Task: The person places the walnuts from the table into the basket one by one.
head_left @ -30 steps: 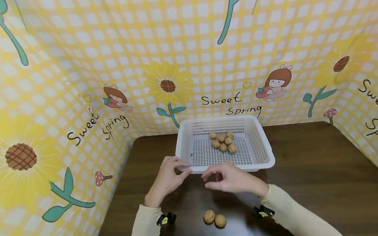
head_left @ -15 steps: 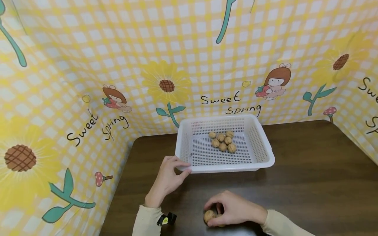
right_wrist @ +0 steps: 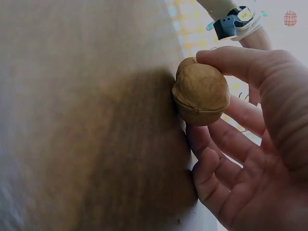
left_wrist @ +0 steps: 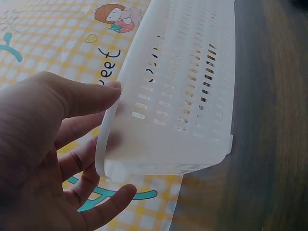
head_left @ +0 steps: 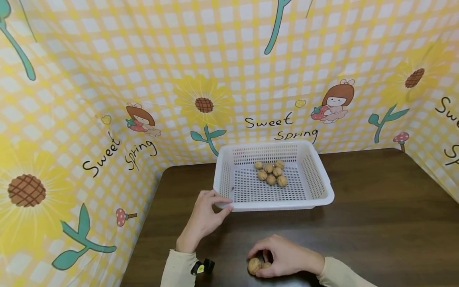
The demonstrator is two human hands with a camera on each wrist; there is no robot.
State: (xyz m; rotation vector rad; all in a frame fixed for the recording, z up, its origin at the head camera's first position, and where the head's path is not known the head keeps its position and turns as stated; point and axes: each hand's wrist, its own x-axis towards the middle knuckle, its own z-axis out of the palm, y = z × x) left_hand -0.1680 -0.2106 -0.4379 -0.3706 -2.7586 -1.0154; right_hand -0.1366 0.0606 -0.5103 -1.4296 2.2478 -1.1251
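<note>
A white slotted plastic basket [head_left: 276, 205] holds several walnuts [head_left: 271, 180]. My left hand [head_left: 204, 215] grips its near left corner. In the left wrist view the thumb [left_wrist: 91, 96] lies on the rim of the basket [left_wrist: 168, 120], with the fingers on the other side. Low in the head view, my right hand [head_left: 287, 257] curls thumb and fingers around walnuts on the table. One walnut [head_left: 254, 266] shows at the fingertips; another [head_left: 266, 265] is partly hidden by the hand. In the right wrist view the thumb presses the near walnut [right_wrist: 201, 91], overlapping one behind it.
The dark wooden table [head_left: 365, 207] extends to both sides of the basket. A yellow checked cloth [head_left: 244, 71] with printed flowers hangs behind and to the left. A black device [head_left: 203, 266] is strapped to the left wrist.
My right hand has moved from beside the basket's near rim down to the two loose walnuts, and its fingers have come around them. The left hand and basket stay in place.
</note>
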